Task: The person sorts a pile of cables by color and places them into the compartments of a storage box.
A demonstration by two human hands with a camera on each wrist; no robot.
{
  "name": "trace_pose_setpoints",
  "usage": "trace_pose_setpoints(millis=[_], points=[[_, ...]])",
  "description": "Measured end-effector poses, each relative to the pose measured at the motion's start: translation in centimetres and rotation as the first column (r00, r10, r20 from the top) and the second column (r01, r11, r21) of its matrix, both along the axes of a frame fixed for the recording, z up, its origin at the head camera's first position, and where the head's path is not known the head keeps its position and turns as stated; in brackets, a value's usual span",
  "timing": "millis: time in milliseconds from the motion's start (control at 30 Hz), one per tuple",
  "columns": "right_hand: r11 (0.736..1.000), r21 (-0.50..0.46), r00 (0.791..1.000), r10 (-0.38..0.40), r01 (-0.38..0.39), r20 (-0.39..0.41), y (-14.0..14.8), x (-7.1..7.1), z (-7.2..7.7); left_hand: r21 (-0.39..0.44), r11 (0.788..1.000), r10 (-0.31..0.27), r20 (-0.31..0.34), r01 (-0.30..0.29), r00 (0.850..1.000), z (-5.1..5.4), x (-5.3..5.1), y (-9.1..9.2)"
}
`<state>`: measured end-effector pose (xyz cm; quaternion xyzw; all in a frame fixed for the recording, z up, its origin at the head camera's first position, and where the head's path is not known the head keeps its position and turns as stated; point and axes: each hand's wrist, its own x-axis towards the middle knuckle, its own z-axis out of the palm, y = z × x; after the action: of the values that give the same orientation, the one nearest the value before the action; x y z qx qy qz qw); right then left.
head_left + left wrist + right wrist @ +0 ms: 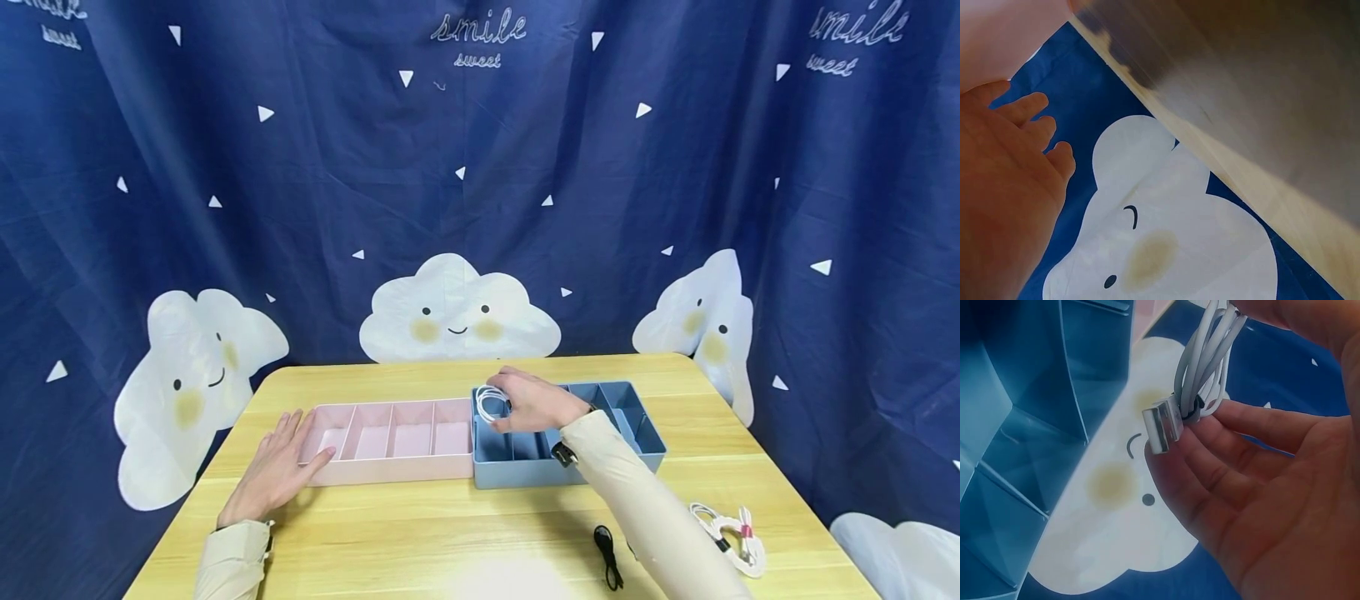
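A coiled white USB cable (491,403) is held in my right hand (536,400) above the left end of the blue divided box (570,475). In the right wrist view its metal plug (1159,428) and a dark tie show, with the coil (1207,359) pinched between thumb and fingers. My left hand (276,468) rests at the left end of the pink divided box (397,472), its fingers extended along the side and thumb over the front rim. The left wrist view shows that hand (1016,169) from the palm side.
The two boxes stand end to end on the wooden table (405,533). Nearer the front lies a black cable (608,557), partly beside my right sleeve. Bundled white cables (738,537) with black and pink ties lie at the right. A dark blue curtain (315,208) hangs behind.
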<state>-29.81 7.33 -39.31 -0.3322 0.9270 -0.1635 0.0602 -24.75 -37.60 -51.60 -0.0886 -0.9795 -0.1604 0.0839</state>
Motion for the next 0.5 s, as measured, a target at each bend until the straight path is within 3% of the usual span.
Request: trace_pose_setpoints(millis=[500], points=[[0.998, 0.016, 0.998, 0.054, -0.054, -0.013, -2.0, -0.5, -0.6, 0.010, 1.000, 0.006, 0.010, -0.006, 1.000, -0.1, 0.0, -0.1]])
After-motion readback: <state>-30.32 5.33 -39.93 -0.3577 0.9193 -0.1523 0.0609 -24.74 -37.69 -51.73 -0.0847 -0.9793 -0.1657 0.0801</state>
